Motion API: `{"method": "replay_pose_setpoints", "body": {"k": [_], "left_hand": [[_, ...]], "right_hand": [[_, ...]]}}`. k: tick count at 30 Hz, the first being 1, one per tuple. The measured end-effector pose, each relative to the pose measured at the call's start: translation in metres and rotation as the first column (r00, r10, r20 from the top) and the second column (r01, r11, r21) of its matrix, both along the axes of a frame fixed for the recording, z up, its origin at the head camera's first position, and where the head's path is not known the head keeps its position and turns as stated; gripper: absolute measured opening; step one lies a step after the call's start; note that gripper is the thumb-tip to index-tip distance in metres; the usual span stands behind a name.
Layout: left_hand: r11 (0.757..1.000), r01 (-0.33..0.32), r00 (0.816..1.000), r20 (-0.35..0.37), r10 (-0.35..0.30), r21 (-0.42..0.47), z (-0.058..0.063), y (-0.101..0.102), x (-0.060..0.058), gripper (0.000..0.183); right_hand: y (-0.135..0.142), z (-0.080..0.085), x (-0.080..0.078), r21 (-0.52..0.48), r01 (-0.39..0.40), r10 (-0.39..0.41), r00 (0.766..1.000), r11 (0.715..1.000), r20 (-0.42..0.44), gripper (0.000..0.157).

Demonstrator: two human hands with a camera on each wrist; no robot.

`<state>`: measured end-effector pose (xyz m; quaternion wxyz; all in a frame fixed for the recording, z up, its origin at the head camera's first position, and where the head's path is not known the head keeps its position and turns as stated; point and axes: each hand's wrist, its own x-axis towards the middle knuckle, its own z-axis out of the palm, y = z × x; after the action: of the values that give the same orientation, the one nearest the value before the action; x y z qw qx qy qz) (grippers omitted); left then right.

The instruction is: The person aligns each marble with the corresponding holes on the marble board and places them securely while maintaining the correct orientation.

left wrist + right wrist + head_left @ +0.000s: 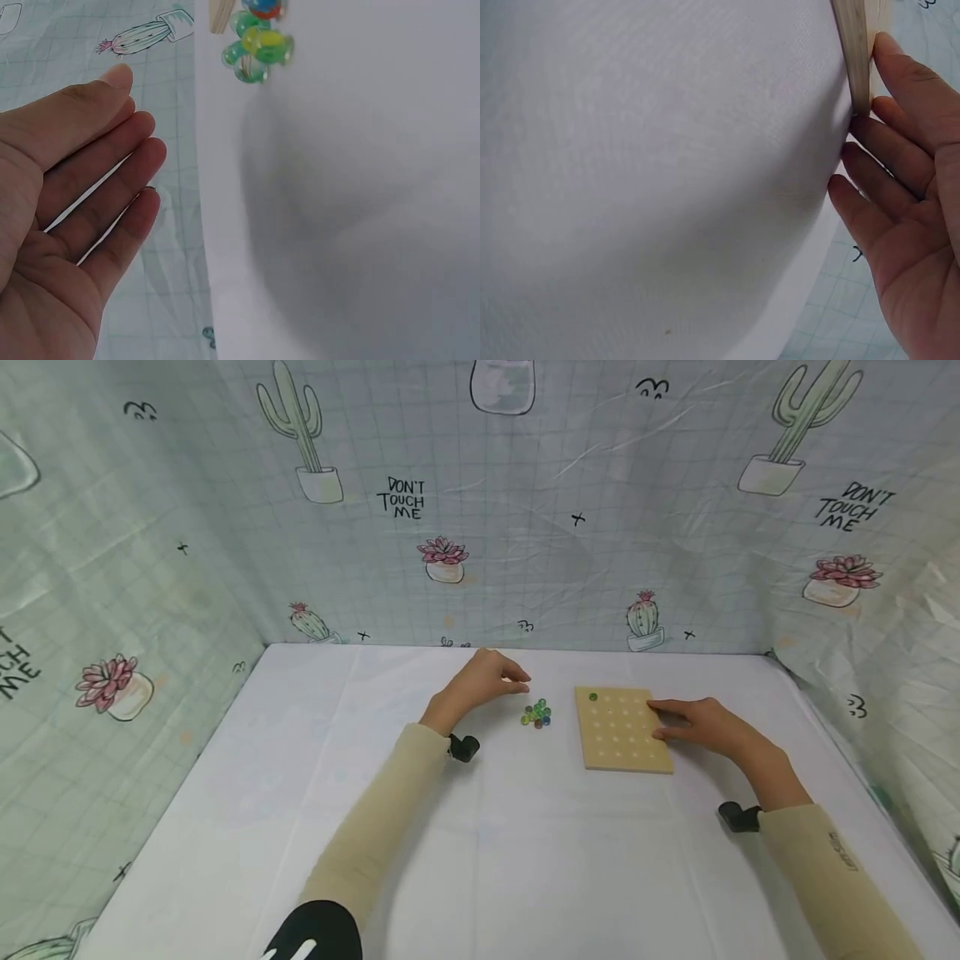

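My left hand [483, 681] hovers at the upper left of a cluster of glass marbles [536, 713], mostly green with some blue, yellow and reddish ones. Its palm and loosely bent fingers show with nothing in them in the left wrist view. To the right of the cluster lies a square wooden board [618, 758] with rows of small round hollows. One green marble [593, 697] sits in the hollow at its far left corner. My right hand [708, 727] rests against the board's right edge, thumb and fingertips touching it, the fingers only slightly bent.
A white cloth [525, 860] covers the table under everything. Behind and at both sides hangs a pale curtain [525, 568] printed with cacti. Each wrist wears a small black camera, the left one [463, 748] low over the cloth.
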<state>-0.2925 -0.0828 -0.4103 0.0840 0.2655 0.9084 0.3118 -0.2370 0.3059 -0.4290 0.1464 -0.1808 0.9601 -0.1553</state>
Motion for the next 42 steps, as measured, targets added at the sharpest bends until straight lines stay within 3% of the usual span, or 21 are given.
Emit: {"method": "replay_pose_setpoints", "body": {"k": [10, 18, 33, 42], "left_hand": [[0.990, 0.061, 0.997, -0.045, -0.067, -0.129, 0.005, -0.017, 0.013, 0.027], [0.988, 0.083, 0.996, -0.007, -0.084, -0.129, 0.001, -0.013, 0.023, 0.028], [0.999, 0.010, 1.000, 0.030, -0.010, -0.031, -0.018, -0.005, 0.038, 0.025], [0.997, -0.038, 0.999, 0.026, 0.040, -0.071, -0.026, 0.003, 0.036, 0.026]], "right_hand": [[-0.002, 0.003, -0.001, 0.029, -0.022, 0.022, 1.000, 0.999, -0.003, 0.068], [-0.002, 0.001, 0.001, 0.022, -0.020, 0.020, 0.999, 1.000, 0.026, 0.071], [-0.002, -0.001, 0.002, 0.034, -0.017, 0.017, 1.000, 0.999, 0.000, 0.069], [-0.001, -0.001, 0.002, 0.022, -0.014, 0.014, 1.000, 1.000, -0.002, 0.070]]}}
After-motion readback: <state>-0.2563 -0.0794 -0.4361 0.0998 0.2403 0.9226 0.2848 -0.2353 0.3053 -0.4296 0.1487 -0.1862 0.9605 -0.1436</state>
